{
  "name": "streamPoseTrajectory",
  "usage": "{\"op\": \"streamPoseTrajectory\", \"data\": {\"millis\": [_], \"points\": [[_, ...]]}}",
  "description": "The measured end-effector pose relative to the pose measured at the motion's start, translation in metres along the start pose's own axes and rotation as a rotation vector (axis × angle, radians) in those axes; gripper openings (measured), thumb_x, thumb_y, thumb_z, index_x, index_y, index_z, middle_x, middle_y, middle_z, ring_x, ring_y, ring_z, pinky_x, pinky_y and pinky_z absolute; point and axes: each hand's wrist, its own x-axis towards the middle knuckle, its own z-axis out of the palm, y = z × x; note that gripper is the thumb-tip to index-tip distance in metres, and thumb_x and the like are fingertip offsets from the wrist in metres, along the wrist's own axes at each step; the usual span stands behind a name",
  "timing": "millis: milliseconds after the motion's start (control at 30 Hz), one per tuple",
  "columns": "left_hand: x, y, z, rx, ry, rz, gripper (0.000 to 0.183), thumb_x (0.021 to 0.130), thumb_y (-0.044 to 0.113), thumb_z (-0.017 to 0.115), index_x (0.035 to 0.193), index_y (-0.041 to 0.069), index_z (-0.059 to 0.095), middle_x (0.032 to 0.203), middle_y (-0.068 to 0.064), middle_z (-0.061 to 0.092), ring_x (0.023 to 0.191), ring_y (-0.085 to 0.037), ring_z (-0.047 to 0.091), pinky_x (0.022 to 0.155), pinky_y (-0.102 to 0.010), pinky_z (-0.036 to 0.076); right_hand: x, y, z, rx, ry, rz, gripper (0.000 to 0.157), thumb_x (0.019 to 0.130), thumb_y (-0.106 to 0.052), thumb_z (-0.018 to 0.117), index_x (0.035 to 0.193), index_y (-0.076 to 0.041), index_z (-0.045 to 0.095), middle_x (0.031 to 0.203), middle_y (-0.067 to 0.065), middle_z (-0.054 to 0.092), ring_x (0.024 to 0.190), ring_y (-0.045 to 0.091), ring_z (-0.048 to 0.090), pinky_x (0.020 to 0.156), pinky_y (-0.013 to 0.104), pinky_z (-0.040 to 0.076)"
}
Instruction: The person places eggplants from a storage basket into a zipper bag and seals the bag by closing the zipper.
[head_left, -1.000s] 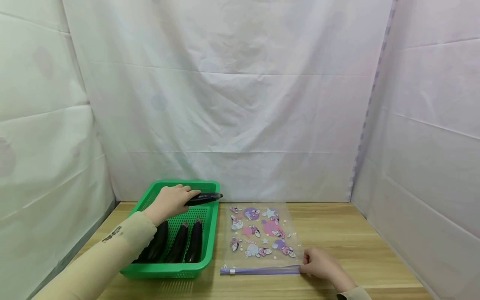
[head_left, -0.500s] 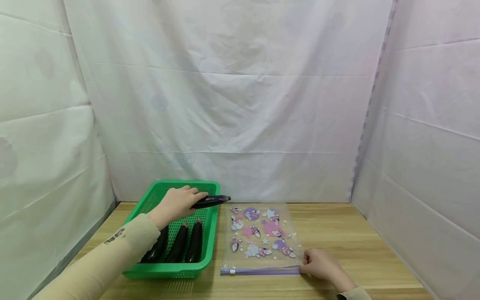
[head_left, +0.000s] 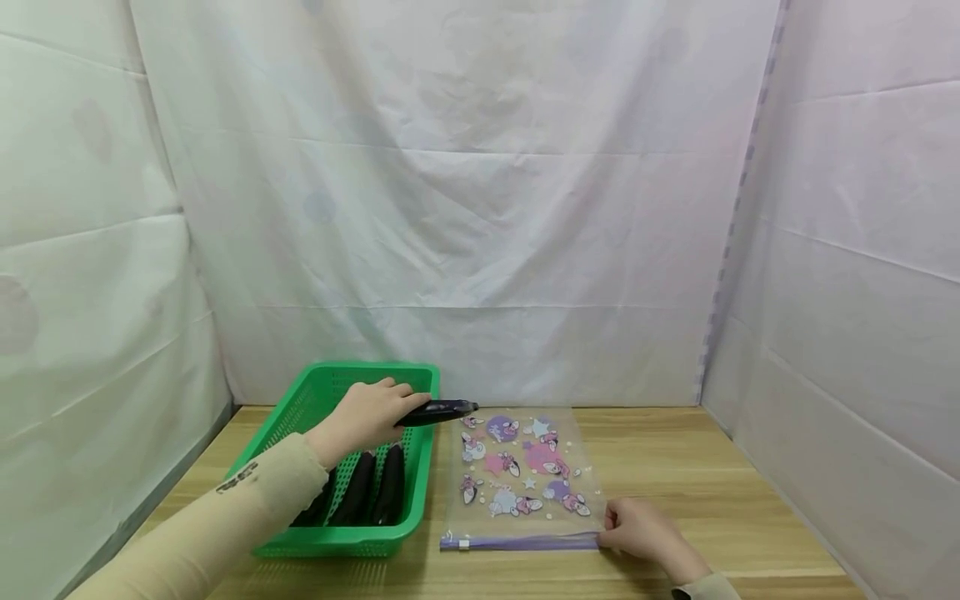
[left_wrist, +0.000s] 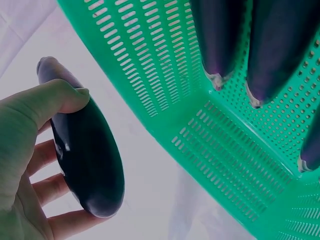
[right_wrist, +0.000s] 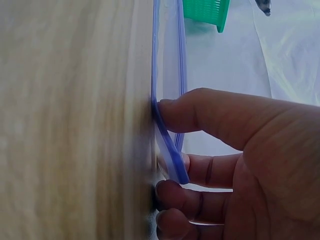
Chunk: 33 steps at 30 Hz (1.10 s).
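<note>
My left hand grips a dark purple eggplant over the right rim of the green basket, its tip pointing right above the bag's far left corner. In the left wrist view the thumb lies across the held eggplant, fingers behind it. Several more eggplants lie in the basket, partly hidden by my left arm. A clear printed zip bag lies flat right of the basket. My right hand pinches the right end of its purple zip edge, where the two strips stand slightly apart.
The zip's white slider sits at the left end of the purple strip. Wood-grain table extends right of the bag. White cloth hangs at the back and on both sides.
My left hand has moved right and slightly nearer with the eggplant, from above the basket to over its right rim. The right hand and the bag stay in place.
</note>
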Motion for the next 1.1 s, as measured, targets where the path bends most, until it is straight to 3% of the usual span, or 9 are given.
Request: {"op": "streamPoseTrajectory", "data": {"millis": [367, 700, 1100], "points": [[0.007, 0.01, -0.01, -0.019, 0.034, 0.03, 0.048, 0.074, 0.025, 0.066, 0.12, 0.023, 0.055, 0.09, 0.004, 0.057, 0.066, -0.014, 0.047, 0.036, -0.024, 0.024, 0.001, 0.0, -0.001, 0.042, -0.01, 0.002, 0.025, 0.067, -0.029, 0.069, 0.062, -0.016, 0.049, 0.051, -0.008, 0.046, 0.044, 0.009, 0.042, 0.043, 0.025, 0.031], [0.01, 0.021, -0.021, -0.023, 0.016, 0.043, 0.052, 0.074, 0.032, 0.067, 0.123, 0.024, 0.053, 0.091, 0.004, 0.057, 0.065, -0.015, 0.047, 0.036, -0.023, 0.025, 0.001, -0.002, -0.003, 0.054, -0.008, 0.0, 0.024, 0.068, -0.028, 0.069, 0.063, -0.016, 0.049, 0.051, -0.008, 0.047, 0.044, 0.008, 0.042, 0.042, 0.024, 0.031], [0.009, 0.033, -0.017, -0.026, 0.019, 0.049, 0.055, 0.074, 0.035, 0.067, 0.125, 0.024, 0.051, 0.098, 0.004, 0.058, 0.067, -0.015, 0.049, 0.036, -0.023, 0.026, 0.001, 0.0, -0.001, 0.045, -0.009, -0.006, 0.026, 0.066, -0.029, 0.069, 0.059, -0.015, 0.048, 0.049, -0.008, 0.046, 0.043, 0.008, 0.042, 0.041, 0.024, 0.031]]}}
